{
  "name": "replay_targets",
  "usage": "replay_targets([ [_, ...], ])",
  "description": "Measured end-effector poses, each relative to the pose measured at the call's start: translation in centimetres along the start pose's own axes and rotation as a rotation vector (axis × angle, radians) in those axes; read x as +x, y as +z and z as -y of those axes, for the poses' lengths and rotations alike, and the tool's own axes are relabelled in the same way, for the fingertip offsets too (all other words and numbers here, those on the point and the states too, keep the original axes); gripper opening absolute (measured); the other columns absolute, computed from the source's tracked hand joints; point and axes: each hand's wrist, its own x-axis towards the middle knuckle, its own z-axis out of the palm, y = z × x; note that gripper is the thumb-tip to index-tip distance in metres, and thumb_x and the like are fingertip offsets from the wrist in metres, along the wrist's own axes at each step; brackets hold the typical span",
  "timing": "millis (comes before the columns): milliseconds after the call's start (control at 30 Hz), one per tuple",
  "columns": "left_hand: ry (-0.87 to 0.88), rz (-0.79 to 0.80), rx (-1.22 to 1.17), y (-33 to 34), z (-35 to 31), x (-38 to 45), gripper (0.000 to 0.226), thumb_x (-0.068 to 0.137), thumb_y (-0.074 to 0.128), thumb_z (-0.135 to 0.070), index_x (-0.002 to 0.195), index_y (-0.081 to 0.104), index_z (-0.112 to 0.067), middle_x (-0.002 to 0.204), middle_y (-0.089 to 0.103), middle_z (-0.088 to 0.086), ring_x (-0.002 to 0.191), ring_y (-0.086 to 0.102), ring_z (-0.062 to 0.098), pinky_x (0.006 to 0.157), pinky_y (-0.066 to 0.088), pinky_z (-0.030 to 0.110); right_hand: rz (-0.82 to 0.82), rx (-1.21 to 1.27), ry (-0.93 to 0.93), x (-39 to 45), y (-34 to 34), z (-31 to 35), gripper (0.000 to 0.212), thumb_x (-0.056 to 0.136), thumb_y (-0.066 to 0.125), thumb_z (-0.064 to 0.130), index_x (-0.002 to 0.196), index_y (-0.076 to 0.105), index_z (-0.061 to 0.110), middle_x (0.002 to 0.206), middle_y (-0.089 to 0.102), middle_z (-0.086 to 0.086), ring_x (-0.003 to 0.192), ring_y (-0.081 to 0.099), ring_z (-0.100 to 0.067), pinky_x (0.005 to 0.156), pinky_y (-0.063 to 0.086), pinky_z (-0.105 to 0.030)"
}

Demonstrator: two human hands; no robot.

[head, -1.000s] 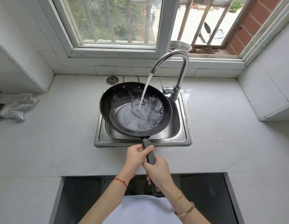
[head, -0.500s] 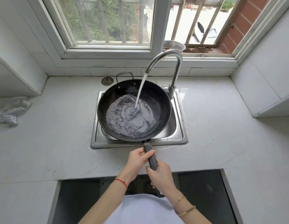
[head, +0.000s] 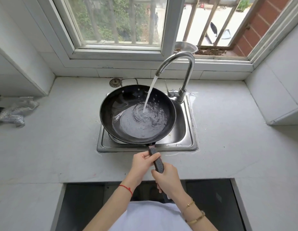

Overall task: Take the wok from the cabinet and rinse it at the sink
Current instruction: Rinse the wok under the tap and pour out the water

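Observation:
A black wok sits over the small steel sink, covering most of the basin. Water runs from the curved chrome faucet into the wok and swirls in its right half. The dark handle points toward me over the sink's front rim. My left hand grips the handle near the wok. My right hand grips it lower down, hiding the handle's end.
Pale stone counter surrounds the sink. A crumpled silvery cloth lies at far left. A round drain plug rests behind the wok. A metal bowl stands on the window sill. A dark open gap lies below the counter's edge.
The wok has shifted slightly, so the stream now lands right of its centre and the water pools to the right. Both hands keep their grip on the handle.

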Motion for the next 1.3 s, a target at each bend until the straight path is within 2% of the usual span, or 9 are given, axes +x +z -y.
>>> replay_targets([
  [133, -0.039, 0.086, -0.066, 0.3, 0.0, -0.1, 0.02, 0.088, 0.069, -0.008, 0.105, 0.071, 0.002, 0.092, 0.078, 0.008, 0.087, 0.074, 0.016, 0.073, 0.056, 0.02, -0.064, -0.083, -0.026, 0.0, -0.1, -0.3, 0.009, 0.088, 0.055, 0.01, 0.078, 0.057, 0.01, 0.061, 0.055, -0.006, 0.04, 0.054, -0.016, 0.036, 0.044, -0.025],
  [233, -0.048, 0.118, -0.067, 0.8, 0.1, -0.1, 0.019, 0.089, 0.068, -0.007, 0.106, 0.07, 0.0, 0.094, 0.078, 0.007, 0.089, 0.074, 0.016, 0.076, 0.057, 0.022, -0.1, -0.141, -0.056, -0.1, -0.5, -0.6, 0.019, 0.087, 0.056, 0.01, 0.071, 0.053, 0.019, 0.06, 0.055, -0.001, 0.047, 0.056, -0.02, 0.043, 0.051, -0.032],
  [367, -0.023, 0.106, -0.016, 1.1, 0.1, -0.1, 0.013, 0.088, 0.069, -0.007, 0.1, 0.072, -0.003, 0.093, 0.078, 0.008, 0.089, 0.075, 0.018, 0.081, 0.059, 0.026, -0.086, -0.06, -0.016, -0.2, -0.5, -0.7, 0.012, 0.088, 0.055, 0.008, 0.075, 0.055, 0.01, 0.063, 0.055, -0.008, 0.041, 0.053, -0.018, 0.037, 0.045, -0.024],
  [533, 0.01, 0.041, 0.034, 1.0, 0.2, -0.1, 0.013, 0.085, 0.073, -0.005, 0.095, 0.073, 0.002, 0.085, 0.077, 0.009, 0.079, 0.074, 0.016, 0.071, 0.058, 0.022, -0.037, 0.04, 0.045, 0.0, -0.3, -0.9, 0.009, 0.086, 0.056, 0.011, 0.078, 0.056, 0.007, 0.06, 0.056, -0.01, 0.039, 0.055, -0.018, 0.039, 0.048, -0.028],
  [733, 0.015, -0.026, 0.066, 0.5, 0.3, 0.1, 0.015, 0.083, 0.075, -0.007, 0.092, 0.074, 0.004, 0.081, 0.077, 0.011, 0.077, 0.073, 0.017, 0.071, 0.058, 0.025, 0.001, 0.052, 0.05, 0.0, -0.1, -0.2, 0.011, 0.084, 0.055, 0.01, 0.073, 0.053, 0.008, 0.055, 0.056, -0.01, 0.037, 0.052, -0.018, 0.039, 0.045, -0.029],
  [900, -0.014, -0.025, 0.025, 0.3, 0.2, 0.1, 0.016, 0.085, 0.073, -0.007, 0.095, 0.073, 0.005, 0.08, 0.077, 0.009, 0.077, 0.073, 0.017, 0.07, 0.058, 0.022, 0.004, 0.016, 0.039, 0.2, 0.2, -0.2, 0.016, 0.086, 0.055, 0.011, 0.091, 0.061, -0.003, 0.058, 0.058, -0.011, 0.039, 0.055, -0.018, 0.04, 0.049, -0.03],
  [1000, -0.026, -0.009, -0.01, 0.1, 0.0, -0.2, 0.014, 0.086, 0.071, -0.007, 0.096, 0.073, 0.002, 0.084, 0.078, 0.01, 0.082, 0.074, 0.018, 0.074, 0.059, 0.023, -0.007, 0.014, 0.021, 0.2, 0.3, -0.1, 0.013, 0.087, 0.054, 0.01, 0.093, 0.061, 0.0, 0.061, 0.057, -0.011, 0.037, 0.054, -0.016, 0.038, 0.046, -0.025],
  [1167, -0.031, 0.015, -0.044, -0.1, -0.1, -0.3, 0.02, 0.087, 0.07, -0.006, 0.104, 0.071, 0.005, 0.094, 0.077, 0.014, 0.084, 0.074, 0.016, 0.07, 0.057, 0.02, -0.027, -0.007, -0.026, 0.0, 0.6, -0.3, 0.006, 0.089, 0.055, 0.009, 0.083, 0.056, 0.01, 0.065, 0.056, -0.01, 0.04, 0.054, -0.018, 0.037, 0.043, -0.021],
  [1300, -0.02, -0.038, 0.006, 0.0, -0.2, -0.4, 0.018, 0.085, 0.072, -0.004, 0.1, 0.072, 0.007, 0.083, 0.077, 0.011, 0.074, 0.074, 0.012, 0.066, 0.056, 0.019, 0.002, 0.038, -0.007, 0.3, 0.5, -0.3, 0.006, 0.087, 0.056, 0.009, 0.082, 0.055, 0.009, 0.059, 0.055, -0.008, 0.034, 0.051, -0.013, 0.036, 0.041, -0.022],
])
